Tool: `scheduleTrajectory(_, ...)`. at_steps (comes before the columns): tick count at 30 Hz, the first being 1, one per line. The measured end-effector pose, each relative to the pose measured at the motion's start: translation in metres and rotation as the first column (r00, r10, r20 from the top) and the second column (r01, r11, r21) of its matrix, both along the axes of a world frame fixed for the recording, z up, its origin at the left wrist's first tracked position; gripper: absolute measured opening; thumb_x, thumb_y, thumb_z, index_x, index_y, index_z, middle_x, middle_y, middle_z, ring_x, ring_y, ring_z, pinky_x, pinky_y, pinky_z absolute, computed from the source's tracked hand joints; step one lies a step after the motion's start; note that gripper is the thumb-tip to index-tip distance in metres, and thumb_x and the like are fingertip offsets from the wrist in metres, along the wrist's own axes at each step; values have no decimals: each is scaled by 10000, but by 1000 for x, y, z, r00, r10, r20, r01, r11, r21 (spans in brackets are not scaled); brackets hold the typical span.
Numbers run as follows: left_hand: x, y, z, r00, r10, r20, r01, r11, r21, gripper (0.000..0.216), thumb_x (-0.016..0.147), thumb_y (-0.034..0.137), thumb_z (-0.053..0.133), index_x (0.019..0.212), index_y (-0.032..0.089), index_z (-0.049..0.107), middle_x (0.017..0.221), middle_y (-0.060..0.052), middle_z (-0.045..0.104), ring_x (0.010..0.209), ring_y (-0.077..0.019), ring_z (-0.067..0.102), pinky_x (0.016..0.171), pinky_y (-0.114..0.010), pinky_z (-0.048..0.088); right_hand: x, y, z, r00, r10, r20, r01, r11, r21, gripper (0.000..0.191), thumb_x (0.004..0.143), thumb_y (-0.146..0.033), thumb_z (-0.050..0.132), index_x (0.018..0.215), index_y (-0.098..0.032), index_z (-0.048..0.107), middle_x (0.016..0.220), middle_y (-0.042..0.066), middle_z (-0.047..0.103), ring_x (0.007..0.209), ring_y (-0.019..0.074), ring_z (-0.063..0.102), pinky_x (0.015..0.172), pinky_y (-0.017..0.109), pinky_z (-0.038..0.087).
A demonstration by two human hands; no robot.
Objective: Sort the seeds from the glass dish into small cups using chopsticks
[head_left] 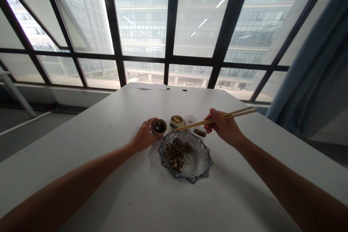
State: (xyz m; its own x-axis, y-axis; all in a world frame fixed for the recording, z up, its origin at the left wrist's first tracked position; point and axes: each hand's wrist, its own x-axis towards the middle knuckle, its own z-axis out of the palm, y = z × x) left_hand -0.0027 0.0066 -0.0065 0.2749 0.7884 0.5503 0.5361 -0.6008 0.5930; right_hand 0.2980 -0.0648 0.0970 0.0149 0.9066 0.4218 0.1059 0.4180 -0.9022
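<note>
My left hand (146, 133) is wrapped round a small cup (159, 127) with dark contents, at the left of a group of small dishes. In my right hand (221, 125) is a pair of wooden chopsticks (198, 124), their tips close together above the glass bowl's far rim. The scalloped glass bowl (201, 166) holds a heap of dark striped sunflower seeds (175, 152) on its left side. Behind it stand a patterned cup (173, 125) of pale nut-like pieces (176, 119) and a white dish (199, 132) with dark seeds. Nothing shows clearly between the chopstick tips.
A small pale dish (190, 119) with a few bits stands behind the white dish. Papers (146, 86) lie at the far end of the white table (122, 188). Windows rise beyond it, and a blue curtain (307, 65) hangs at the right.
</note>
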Motion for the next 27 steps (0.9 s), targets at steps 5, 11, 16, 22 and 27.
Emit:
scheduleTrajectory(5, 1, -1, -1, 1000, 10, 14, -9, 999, -41, 714, 686, 388, 790, 1305, 188, 494, 1260, -143, 621, 1164, -306, 596, 945, -459, 519, 34, -11, 27, 916, -251, 312, 212, 965, 155, 582, 793, -740, 617, 649, -177, 659, 500, 51, 635, 388, 148, 579, 381, 263, 480)
scheduleTrajectory(11, 0, 1, -1, 1000, 22, 21, -20, 998, -54, 730, 679, 404, 789, 1303, 174, 489, 1241, -149, 631, 1146, -306, 606, 939, -460, 521, 40, -8, 28, 784, -245, 570, 207, 969, 133, 681, 786, -820, 522, 614, -174, 654, 490, 68, 623, 391, 160, 570, 369, 269, 436)
scheduleTrajectory(16, 0, 2, -1, 999, 28, 18, -27, 999, -47, 717, 681, 395, 789, 1298, 176, 497, 1234, -145, 636, 1136, -300, 611, 941, -456, 519, 26, -13, 26, 890, -251, 380, 210, 967, 146, 665, 795, -808, 527, 604, -181, 639, 455, 44, 594, 363, 132, 530, 339, 240, 409)
scheduleTrajectory(22, 0, 0, 1, 1000, 23, 7, -23, 999, -49, 716, 693, 403, 785, 1308, 185, 490, 1242, -140, 631, 1154, -304, 603, 956, -461, 513, 4, -22, 15, 868, 256, 426, -163, 956, -243, 680, 782, -795, 555, 576, -152, 634, 435, 36, 593, 341, 108, 518, 329, 198, 397)
scheduleTrajectory(27, 1, 0, 0, 1000, 26, 8, -26, 998, -49, 716, 691, 409, 790, 1303, 180, 495, 1260, -147, 624, 1157, -308, 601, 953, -455, 516, -15, -21, -6, 879, 331, 342, -239, 928, -284, 633, 791, -762, 577, 614, -155, 619, 462, 30, 604, 358, 108, 532, 348, 196, 418)
